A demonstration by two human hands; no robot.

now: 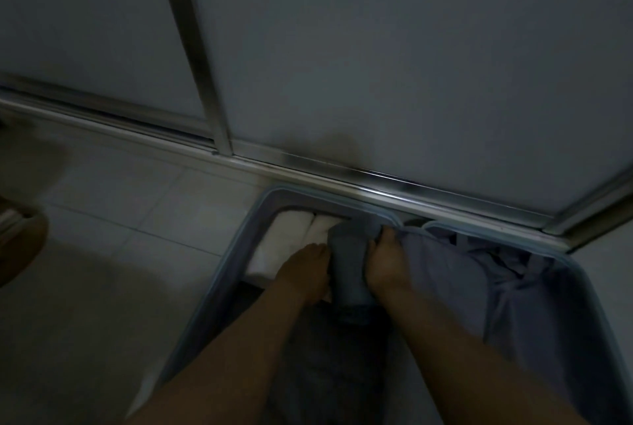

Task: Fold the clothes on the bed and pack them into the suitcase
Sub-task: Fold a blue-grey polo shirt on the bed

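Dim tiled floor [137,219] | suitcase [219,274] open | white rolls [291,239] packed in its far-left corner | left hand [305,270] and right hand [387,267] grip grey garment [346,263] beside them | bed unseen, remainder unknown

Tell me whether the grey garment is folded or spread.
Folded: the grey garment is a compact bundle between left hand and right hand, in the suitcase.

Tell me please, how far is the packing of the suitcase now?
Done: two white rolls lie side by side at the left of the open suitcase. In hand: a grey garment, held between the left hand and the right hand, sits right beside them. Left: cannot be judged, the bed is out of view.
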